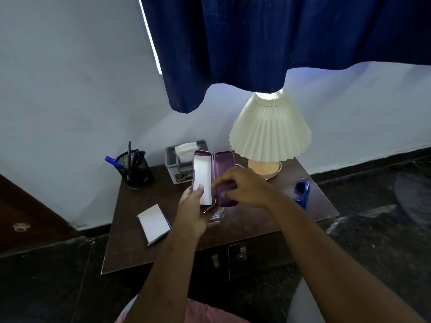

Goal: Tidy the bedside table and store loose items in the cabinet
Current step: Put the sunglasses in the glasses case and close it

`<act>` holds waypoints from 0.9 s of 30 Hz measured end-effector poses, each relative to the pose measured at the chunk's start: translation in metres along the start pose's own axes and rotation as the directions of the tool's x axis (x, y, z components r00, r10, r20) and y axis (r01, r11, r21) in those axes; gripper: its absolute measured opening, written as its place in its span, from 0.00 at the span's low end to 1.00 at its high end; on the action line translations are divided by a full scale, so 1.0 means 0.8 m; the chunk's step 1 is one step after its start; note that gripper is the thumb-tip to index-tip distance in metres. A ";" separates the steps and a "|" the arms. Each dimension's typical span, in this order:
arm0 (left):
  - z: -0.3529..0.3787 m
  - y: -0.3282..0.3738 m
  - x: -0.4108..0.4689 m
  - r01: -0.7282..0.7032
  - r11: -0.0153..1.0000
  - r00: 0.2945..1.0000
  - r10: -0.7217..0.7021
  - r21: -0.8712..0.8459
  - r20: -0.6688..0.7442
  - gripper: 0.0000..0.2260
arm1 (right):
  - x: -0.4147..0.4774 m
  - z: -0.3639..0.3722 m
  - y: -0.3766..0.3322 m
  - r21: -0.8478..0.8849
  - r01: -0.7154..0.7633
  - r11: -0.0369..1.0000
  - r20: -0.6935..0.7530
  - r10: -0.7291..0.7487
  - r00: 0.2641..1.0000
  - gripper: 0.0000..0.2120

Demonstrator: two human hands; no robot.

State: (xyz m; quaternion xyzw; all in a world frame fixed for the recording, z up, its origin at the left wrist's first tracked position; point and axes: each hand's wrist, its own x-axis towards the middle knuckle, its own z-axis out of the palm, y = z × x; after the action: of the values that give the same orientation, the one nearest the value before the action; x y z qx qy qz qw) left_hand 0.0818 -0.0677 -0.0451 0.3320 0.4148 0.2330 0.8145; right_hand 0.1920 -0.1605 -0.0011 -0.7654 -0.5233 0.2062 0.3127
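Note:
A purple glasses case [222, 169] is held open above the dark wooden bedside table [256, 220]; its left half shows a white lining. My left hand [192, 206] grips the case from below, thumb on the white lining. My right hand [242, 186] rests on the lower part of the purple right half, fingers spread. Blue glasses [302, 191] lie at the table's right edge. A small white box [154, 223] lies on the left part of the tabletop. Clear plastic wrap [218, 214] lies under the case.
A black mesh pen holder [134, 169] with several pens stands at the back left, a grey tissue box [179, 164] behind the case, a pleated lamp [270, 131] at the back right. Two cabinet door handles [228, 256] show below the tabletop. A blue curtain [256, 43] hangs overhead.

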 end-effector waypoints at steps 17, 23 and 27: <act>-0.012 0.035 0.016 0.110 0.938 0.978 -0.162 0.329 0.134 0.15 | 0.035 0.013 0.039 0.366 -0.271 0.890 -0.082 0.321 0.944 0.33; -0.030 0.045 0.029 -0.134 0.930 0.990 0.108 0.342 0.094 0.18 | 0.035 0.010 0.037 0.091 -0.067 0.994 -0.198 0.084 0.977 0.28; -0.034 0.042 0.024 -0.183 0.831 0.963 0.045 0.525 0.265 0.08 | 0.031 0.005 0.037 0.103 -0.048 0.993 -0.218 0.070 0.973 0.23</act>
State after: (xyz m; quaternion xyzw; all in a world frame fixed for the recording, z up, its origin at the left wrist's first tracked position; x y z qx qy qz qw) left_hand 0.0662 -0.0230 -0.0426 0.5997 0.3411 0.1119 0.7152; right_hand 0.2186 -0.1441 -0.0241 -0.7828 -0.4514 0.1540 0.3998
